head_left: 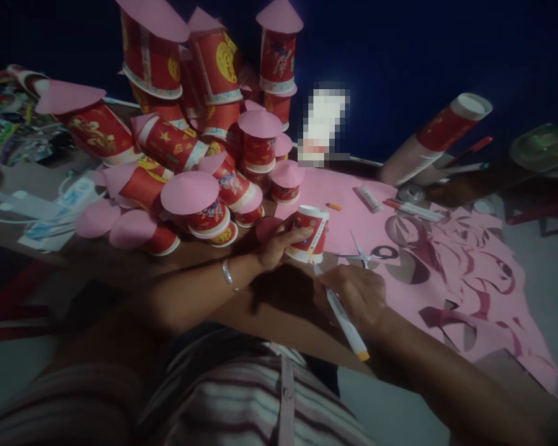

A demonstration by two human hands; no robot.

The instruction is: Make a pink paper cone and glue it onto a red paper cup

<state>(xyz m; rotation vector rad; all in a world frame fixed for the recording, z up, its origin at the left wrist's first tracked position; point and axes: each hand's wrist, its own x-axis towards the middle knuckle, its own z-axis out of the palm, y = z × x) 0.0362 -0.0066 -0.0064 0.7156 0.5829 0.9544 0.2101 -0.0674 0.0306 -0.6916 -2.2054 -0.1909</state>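
Note:
My left hand (279,244) is wrapped round the side of a red paper cup (317,232) with a white rim, printed figures and a strip of lettering. In my right hand (353,288) is a white marker (346,325) with an orange end pointing back toward me. Its tip meets the cup near the lower white rim. An orange marker cap (335,206) lies on the pink paper (307,186) behind the cup. Just right of the cup, a pair of scissors (365,257) with dark handles lies on the paper.
Several red cups with pink cone roofs (190,193) are stacked at the left and back. A tall column of nested cups (439,139) leans at the right. Pink paper scraps (483,279), a glue stick (368,198), pens (416,210) and a tape roll (411,194) lie to the right.

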